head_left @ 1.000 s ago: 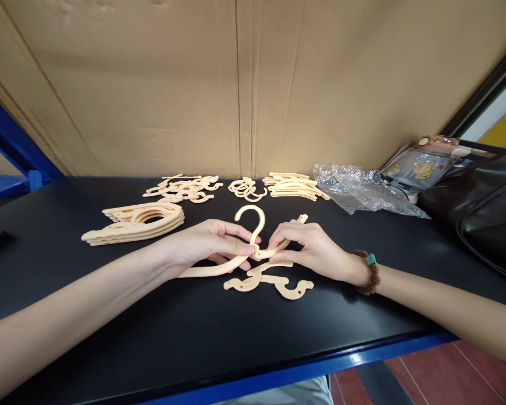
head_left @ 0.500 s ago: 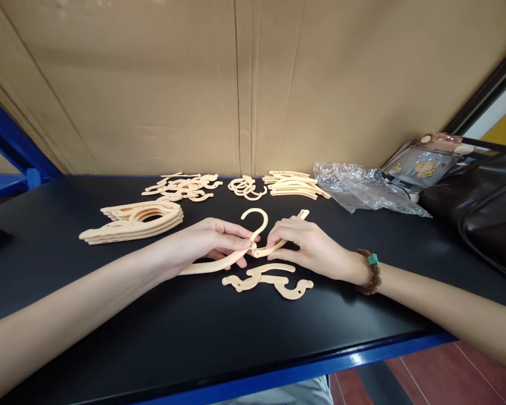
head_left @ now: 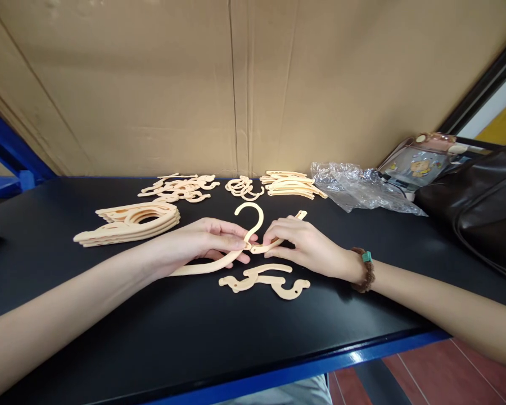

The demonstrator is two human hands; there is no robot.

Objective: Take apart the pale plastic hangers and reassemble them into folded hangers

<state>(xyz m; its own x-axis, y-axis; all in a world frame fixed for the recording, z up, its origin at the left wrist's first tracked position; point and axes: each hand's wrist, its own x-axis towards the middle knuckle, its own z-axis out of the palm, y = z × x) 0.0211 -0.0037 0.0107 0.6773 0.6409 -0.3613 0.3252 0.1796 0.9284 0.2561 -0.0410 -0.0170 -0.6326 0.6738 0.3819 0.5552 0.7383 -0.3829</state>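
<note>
Between thumb and fingers, my left hand (head_left: 213, 242) grips a cream plastic hanger hook (head_left: 257, 216) where it meets a curved hanger arm (head_left: 211, 268). The arm slants down to the left beneath that hand. My right hand (head_left: 297, 242) is closed on a second hanger arm (head_left: 302, 215), whose upper end shows above the knuckles. Its inner end lies at the base of the hook; whether the two are joined I cannot tell. Loose wavy hanger pieces (head_left: 293, 289) lie on the black table (head_left: 253, 343) just below both hands.
A stack of cream hanger parts (head_left: 130, 225) lies at left. Behind are piles of wavy pieces (head_left: 185, 188), hooks (head_left: 242, 185) and arms (head_left: 293, 184). Clear plastic bags (head_left: 358, 185) and a dark leather bag (head_left: 476, 197) occupy the right. A cardboard wall (head_left: 152, 84) closes off the back.
The hook has turned slightly more upright, and the right-hand arm's inner end sits a little closer to its base. The whole view has shifted slightly.
</note>
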